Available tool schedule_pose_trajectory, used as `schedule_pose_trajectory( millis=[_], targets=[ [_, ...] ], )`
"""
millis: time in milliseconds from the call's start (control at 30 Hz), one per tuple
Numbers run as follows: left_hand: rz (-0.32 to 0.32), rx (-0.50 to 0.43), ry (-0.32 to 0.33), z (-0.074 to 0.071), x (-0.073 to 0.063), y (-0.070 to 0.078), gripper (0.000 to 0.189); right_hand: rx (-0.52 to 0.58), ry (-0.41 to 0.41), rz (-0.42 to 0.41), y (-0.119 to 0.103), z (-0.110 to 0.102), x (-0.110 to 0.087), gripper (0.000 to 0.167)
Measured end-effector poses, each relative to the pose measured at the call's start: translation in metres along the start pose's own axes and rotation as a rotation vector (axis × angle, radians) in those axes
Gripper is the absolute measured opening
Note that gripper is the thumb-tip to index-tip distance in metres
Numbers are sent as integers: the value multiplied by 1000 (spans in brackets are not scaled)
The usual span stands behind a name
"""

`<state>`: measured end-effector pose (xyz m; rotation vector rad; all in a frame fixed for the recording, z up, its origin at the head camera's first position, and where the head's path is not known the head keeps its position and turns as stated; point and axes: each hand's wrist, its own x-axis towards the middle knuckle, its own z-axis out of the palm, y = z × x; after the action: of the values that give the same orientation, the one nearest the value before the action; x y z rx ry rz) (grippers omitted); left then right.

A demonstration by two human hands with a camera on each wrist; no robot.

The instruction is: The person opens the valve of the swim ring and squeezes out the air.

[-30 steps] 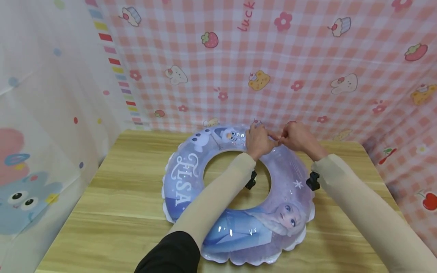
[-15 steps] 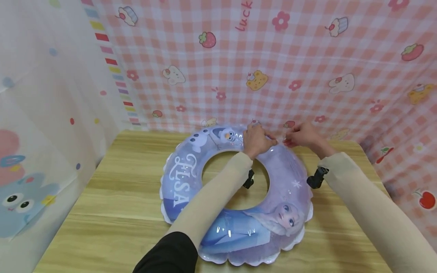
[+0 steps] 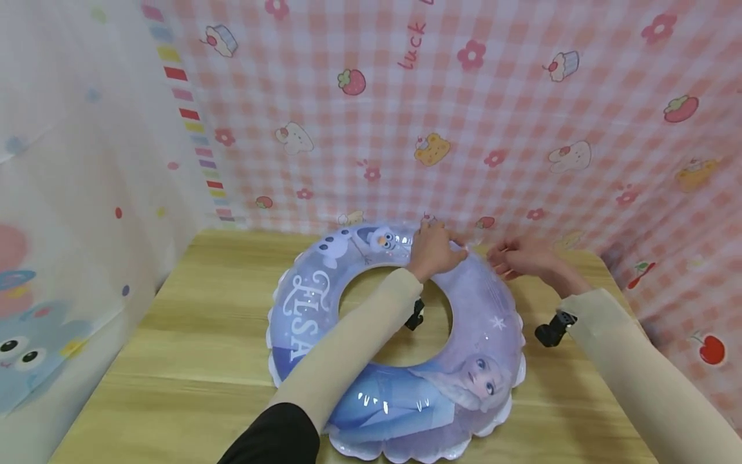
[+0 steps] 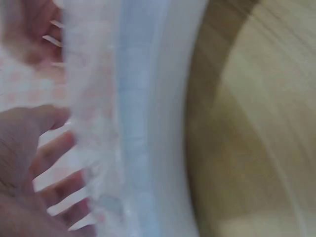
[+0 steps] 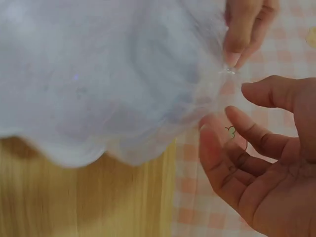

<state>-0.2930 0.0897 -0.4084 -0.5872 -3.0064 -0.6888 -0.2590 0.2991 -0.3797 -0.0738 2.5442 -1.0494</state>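
Observation:
A purple-blue inflatable swim ring (image 3: 481, 303), printed with a snowman and a figure with a long braid, lies on the wooden table. My left hand (image 3: 435, 250) is at its far edge. In the right wrist view that hand's thumb and finger pinch a small clear valve (image 5: 229, 70) at the ring's rim. My right hand (image 3: 524, 259) is just right of the rim, apart from the valve. Its fingers are spread and loosely bent, holding nothing in the right wrist view (image 5: 266, 153). In the left wrist view, the ring's side (image 4: 143, 118) looks blurred.
The wooden table (image 3: 174, 335) extends around the ring on both sides. A pink checked cloth (image 3: 371, 129) hangs directly behind its far edge. A pale patterned cloth (image 3: 69, 180) hangs at the left. Black wrist cameras (image 3: 553, 328) sit under the sleeves.
My right hand has come away from the valve, moving right, and its fingers have loosened. My left hand has stayed at the ring's far edge. The head view has tilted slightly.

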Motion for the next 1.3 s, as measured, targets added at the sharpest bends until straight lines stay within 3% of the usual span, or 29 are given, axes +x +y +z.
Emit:
schedule_pose_trajectory(
  millis=[67, 200, 267, 333, 533, 833, 1000, 1300],
  targets=[
    [61, -13, -62, -6, -3, -7, 36, -54, 27, -57, 0, 9, -4, 35],
    [114, -219, -188, -23, -2, -21, 50, -163, 117, -213, 4, 17, -13, 28],
    [107, -317, -210, -31, 1, -30, 54, -204, 149, -254, 5, 19, -17, 29],
    [106, -344, -214, -38, 2, -38, 56, -235, 158, -265, 4, 21, -18, 35],
    [140, -310, -207, -54, 0, -59, 63, -269, 118, -303, 7, 30, -22, 59],
    [278, -158, -309, -85, -24, -90, 75, -369, 117, -341, 14, 40, -38, 79],
    [241, -114, -313, -104, -47, -115, 80, -401, 99, -377, 17, 46, -40, 83],
    [198, -112, -206, -124, -88, -160, 80, -441, 141, -440, 24, 51, -40, 77]
  ],
)
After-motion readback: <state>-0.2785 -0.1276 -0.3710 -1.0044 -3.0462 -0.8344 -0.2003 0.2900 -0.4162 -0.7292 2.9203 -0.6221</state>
